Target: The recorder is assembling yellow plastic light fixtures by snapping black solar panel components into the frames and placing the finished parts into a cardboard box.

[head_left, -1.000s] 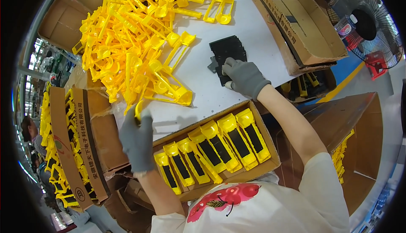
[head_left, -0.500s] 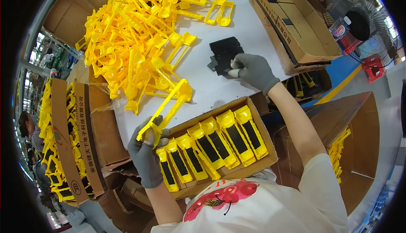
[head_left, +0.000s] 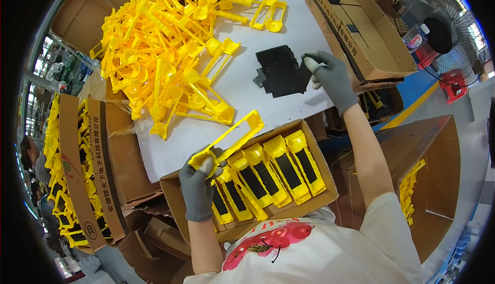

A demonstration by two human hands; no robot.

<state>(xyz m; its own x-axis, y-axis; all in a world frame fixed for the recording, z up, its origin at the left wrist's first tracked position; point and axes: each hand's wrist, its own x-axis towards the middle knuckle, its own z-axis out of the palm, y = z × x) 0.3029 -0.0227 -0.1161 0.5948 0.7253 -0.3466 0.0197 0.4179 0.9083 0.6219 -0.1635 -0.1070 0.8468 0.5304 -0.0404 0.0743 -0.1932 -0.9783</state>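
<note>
My left hand (head_left: 197,193), in a grey glove, grips one end of a yellow plastic frame (head_left: 238,135) with a long open window. The frame slants up and right above the near edge of the carton. Out over the white table, my gloved right hand (head_left: 335,82) pinches a thin black sheet (head_left: 305,73) by its edge. It is at the right side of a loose stack of black sheets (head_left: 276,67). Below my hands, a cardboard carton (head_left: 326,173) holds several yellow frames (head_left: 285,168) fitted with black pieces, standing in a row.
A big heap of yellow frames (head_left: 160,52) covers the table's left and far side. An open carton (head_left: 381,59) stands at the far right beside a fan (head_left: 438,31). More cartons with yellow frames flank me, one on the left (head_left: 98,165), another on the right (head_left: 433,165).
My left hand has moved right and nearer with the yellow frame, which tilts lower. My right hand has shifted right, drawing a black sheet out from the stack's side.
</note>
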